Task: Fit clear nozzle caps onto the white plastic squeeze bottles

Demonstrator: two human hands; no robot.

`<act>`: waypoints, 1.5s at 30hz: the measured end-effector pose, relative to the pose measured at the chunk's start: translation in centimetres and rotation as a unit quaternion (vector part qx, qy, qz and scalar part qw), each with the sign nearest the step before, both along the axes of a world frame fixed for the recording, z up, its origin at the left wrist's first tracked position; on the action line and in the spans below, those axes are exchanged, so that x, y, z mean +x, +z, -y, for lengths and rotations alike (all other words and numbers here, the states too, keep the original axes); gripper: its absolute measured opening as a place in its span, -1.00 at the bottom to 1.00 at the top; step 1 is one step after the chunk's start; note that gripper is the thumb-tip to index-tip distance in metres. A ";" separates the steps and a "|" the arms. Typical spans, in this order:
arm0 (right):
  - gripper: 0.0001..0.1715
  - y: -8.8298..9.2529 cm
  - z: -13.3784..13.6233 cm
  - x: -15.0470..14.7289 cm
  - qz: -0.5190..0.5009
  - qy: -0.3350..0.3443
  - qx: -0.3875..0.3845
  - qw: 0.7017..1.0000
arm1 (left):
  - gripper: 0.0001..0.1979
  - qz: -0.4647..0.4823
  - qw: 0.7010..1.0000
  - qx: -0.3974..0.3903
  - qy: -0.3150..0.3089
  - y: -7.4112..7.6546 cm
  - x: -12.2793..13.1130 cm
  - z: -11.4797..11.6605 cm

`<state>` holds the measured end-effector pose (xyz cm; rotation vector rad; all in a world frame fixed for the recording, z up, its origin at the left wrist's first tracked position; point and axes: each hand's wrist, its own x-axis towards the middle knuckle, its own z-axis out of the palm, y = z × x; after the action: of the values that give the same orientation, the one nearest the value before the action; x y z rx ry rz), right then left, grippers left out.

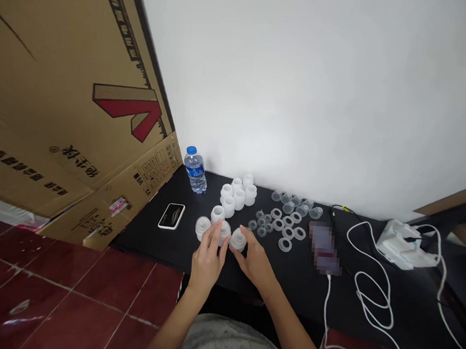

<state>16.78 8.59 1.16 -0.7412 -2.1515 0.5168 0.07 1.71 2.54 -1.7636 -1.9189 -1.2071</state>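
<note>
Inspection of the work area finds both hands low over the black surface (290,269), near its front edge, partly open and not pressed together. My left hand (207,262) has its fingers curved downward against the side of a frosted white plastic fitting (224,233). My right hand (256,259) is angled inward, with its fingertips (243,232) on a second frosted white plastic fitting (238,240), which stands just right of the first. I cannot tell whether either hand is gripping firmly; no tight pinch is evident.

Two more such fittings (202,227) stand just beyond my left hand, and a cluster of others (235,195) sits farther back, near the wall (302,94). To the right lie clear plastic rings (287,232) and, behind them, small clear cups (295,204).

A water bottle (195,170) stands at the back left corner, with a black power bank (171,216) in front of it. A blurred object (323,248) lies right of the rings, beside a white cable (368,290).
</note>
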 end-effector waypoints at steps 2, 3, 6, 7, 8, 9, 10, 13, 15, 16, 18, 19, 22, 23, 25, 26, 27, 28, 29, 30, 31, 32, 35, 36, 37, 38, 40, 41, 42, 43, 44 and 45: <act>-0.08 -0.3 -0.1 -0.2 -0.003 -0.006 0.017 1.000 | -0.27 0.000 1.000 0.005 -0.002 0.1 -0.1 -0.1; -0.09 -0.4 -0.1 -0.2 -0.004 -0.011 0.025 1.000 | -0.28 -0.001 1.000 0.007 -0.002 0.1 -0.1 -0.1; -0.09 -0.6 0.1 -0.4 -0.003 -0.028 0.035 0.999 | -0.28 -0.013 1.000 0.009 0.003 0.3 -0.3 -0.2; -0.10 -0.6 0.2 -0.4 0.001 -0.032 0.034 0.999 | -0.28 -0.019 1.000 0.010 0.005 0.3 -0.3 -0.2; -0.10 -0.6 0.3 -0.4 0.005 -0.036 0.031 0.999 | -0.29 -0.024 1.000 0.010 0.007 0.4 -0.3 -0.2; -0.10 -0.6 0.5 -0.4 0.008 -0.037 0.028 0.999 | -0.29 -0.027 1.000 0.011 0.007 0.5 -0.3 -0.2; -0.10 -0.5 0.6 -0.4 0.009 -0.036 0.023 0.999 | -0.30 -0.028 1.000 0.012 0.006 0.5 -0.4 -0.1; -0.04 -0.1 1.0 -0.2 -0.009 -0.023 0.020 0.999 | -0.32 -0.025 1.000 0.010 0.007 0.7 -0.4 0.1; 0.03 0.3 1.1 0.0 -0.030 -0.019 0.012 0.999 | -0.33 -0.022 1.000 0.009 0.005 0.9 -0.4 0.3; 0.06 0.5 1.2 0.0 -0.038 -0.022 0.000 0.999 | -0.34 -0.022 1.000 0.010 0.001 0.9 -0.4 0.4; 0.07 0.9 1.2 0.1 -0.049 -0.033 -0.030 0.998 | -0.35 -0.021 1.000 0.015 -0.008 0.9 -0.5 0.4; 0.03 1.0 1.2 0.1 -0.050 -0.038 -0.043 0.997 | -0.36 -0.021 1.000 0.018 -0.010 0.8 -0.6 0.4; -0.12 1.2 1.0 0.0 -0.047 -0.035 -0.056 0.997 | -0.40 -0.012 1.000 0.024 -0.001 0.5 -0.7 0.5; -0.15 1.2 0.9 0.0 -0.047 -0.033 -0.057 0.997 | -0.41 -0.009 1.000 0.024 0.002 0.4 -0.8 0.5; -0.11 1.2 0.7 -0.1 -0.055 -0.035 -0.065 0.996 | -0.45 -0.011 1.000 0.024 0.002 0.3 -0.9 0.5; -0.07 1.2 0.6 -0.1 -0.060 -0.038 -0.072 0.995 | -0.46 -0.016 1.000 0.025 0.000 0.4 -0.9 0.6; -0.05 1.3 0.5 -0.1 -0.065 -0.038 -0.082 0.994 | -0.47 -0.023 0.999 0.026 -0.002 0.5 -0.9 0.6; -0.07 1.3 0.4 -0.1 -0.070 -0.038 -0.090 0.993 | -0.48 -0.031 0.999 0.027 -0.003 0.7 -0.9 0.7; -0.11 1.4 0.3 -0.1 -0.075 -0.037 -0.097 0.992 | -0.48 -0.038 0.999 0.026 -0.003 0.9 -0.9 0.8; -0.17 1.5 0.2 -0.2 -0.080 -0.036 -0.100 0.991 | -0.49 -0.044 0.999 0.024 0.000 1.1 -0.9 0.8; -0.22 1.6 0.2 -0.2 -0.086 -0.035 -0.101 0.991 | -0.49 -0.049 0.999 0.023 0.003 1.4 -0.9 0.9; -0.26 1.7 0.2 -0.3 -0.093 -0.035 -0.101 0.990 | -0.49 -0.051 0.998 0.023 0.007 1.5 -0.9 0.9; -0.41 1.8 0.1 -0.6 -0.120 -0.039 -0.114 0.985 | -0.49 -0.051 0.998 0.025 0.014 1.8 -1.0 1.0; -0.49 1.7 0.1 -0.7 -0.127 -0.038 -0.121 0.984 | -0.49 -0.050 0.998 0.023 0.014 1.8 -1.0 1.1; -0.56 1.7 0.1 -0.9 -0.133 -0.037 -0.128 0.982 | -0.49 -0.049 0.998 0.021 0.015 1.9 -1.1 1.1; -0.60 1.6 0.1 -1.0 -0.136 -0.034 -0.136 0.981 | -0.49 -0.050 0.998 0.019 0.016 1.9 -1.2 1.1; -0.62 1.3 0.2 -1.4 -0.139 -0.028 -0.152 0.978 | -0.50 -0.049 0.998 0.016 0.020 1.9 -1.3 1.1; -0.61 1.1 0.2 -1.7 -0.140 -0.026 -0.161 0.977 | -0.50 -0.048 0.998 0.015 0.022 1.9 -1.3 1.1; -0.61 0.9 0.2 -1.9 -0.142 -0.025 -0.171 0.975 | -0.50 -0.047 0.998 0.015 0.025 1.8 -1.4 1.1; -0.61 0.7 0.3 -2.2 -0.148 -0.025 -0.182 0.972 | -0.51 -0.045 0.999 0.014 0.028 1.8 -1.4 1.1; -0.61 0.6 0.3 -2.5 -0.155 -0.026 -0.192 0.969 | -0.52 -0.043 0.999 0.012 0.030 1.7 -1.4 1.1; -0.62 0.4 0.3 -2.8 -0.163 -0.026 -0.201 0.966 | -0.52 -0.042 0.999 0.011 0.031 1.7 -1.5 1.1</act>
<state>13.98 8.26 1.58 -0.8600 -1.7351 0.9924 -1.38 0.61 4.20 -1.7019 -1.8924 -1.1105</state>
